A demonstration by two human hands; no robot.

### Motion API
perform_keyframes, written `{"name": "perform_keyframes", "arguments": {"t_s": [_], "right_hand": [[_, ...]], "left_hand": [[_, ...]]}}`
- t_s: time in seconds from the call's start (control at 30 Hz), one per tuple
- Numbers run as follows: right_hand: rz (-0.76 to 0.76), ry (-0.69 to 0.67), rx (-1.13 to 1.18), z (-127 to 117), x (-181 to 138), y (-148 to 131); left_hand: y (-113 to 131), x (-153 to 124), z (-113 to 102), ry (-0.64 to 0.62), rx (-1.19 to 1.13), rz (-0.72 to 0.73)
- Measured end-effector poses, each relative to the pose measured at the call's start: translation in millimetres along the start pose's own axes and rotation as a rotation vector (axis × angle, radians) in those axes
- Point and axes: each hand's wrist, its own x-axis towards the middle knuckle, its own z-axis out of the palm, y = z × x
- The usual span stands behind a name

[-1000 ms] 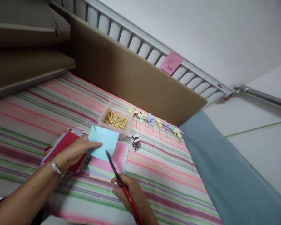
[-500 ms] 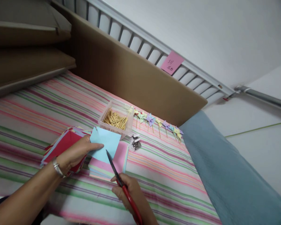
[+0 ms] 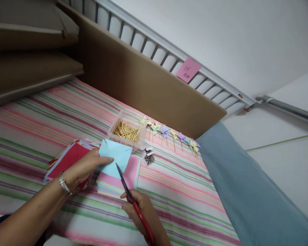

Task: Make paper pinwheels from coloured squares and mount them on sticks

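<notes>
My left hand (image 3: 91, 163) pinches a light blue paper square (image 3: 118, 153) by its left side, thumb lying on top; short slits show near two of its corners. In my right hand (image 3: 142, 210) are scissors with red handles (image 3: 144, 218). Their dark blades point up and left over the lower part of the blue square. Beneath it lies a stack of pastel sheets (image 3: 131, 176), pink on top. A pile of coloured paper squares (image 3: 70, 160), red on top, sits partly under my left forearm.
A clear plastic box (image 3: 113, 135) of thin wooden sticks stands beyond the paper, beside a small open box of metal pins (image 3: 148, 158). Several paper pinwheels (image 3: 165, 130) line a cardboard panel (image 3: 143, 89). Cardboard pieces (image 3: 28, 71) rise at the left; striped cloth (image 3: 182, 191) covers the surface.
The blue square is tilted slightly differently, and a slit near its right corner now shows more clearly. Both hands have barely moved.
</notes>
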Motion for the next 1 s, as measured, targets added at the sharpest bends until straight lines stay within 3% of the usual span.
{"name": "perform_keyframes", "arguments": {"t_s": [0.73,1.0], "right_hand": [[0.021,0.007,-0.005,2.9,1.3,3.3],[-0.083,0.022,-0.223,-4.6,-1.6,3.9]], "left_hand": [[2.8,-1.0,1.5,0.036,-0.003,0.008],[6.0,0.0,0.3,0.122,-0.021,-0.001]]}}
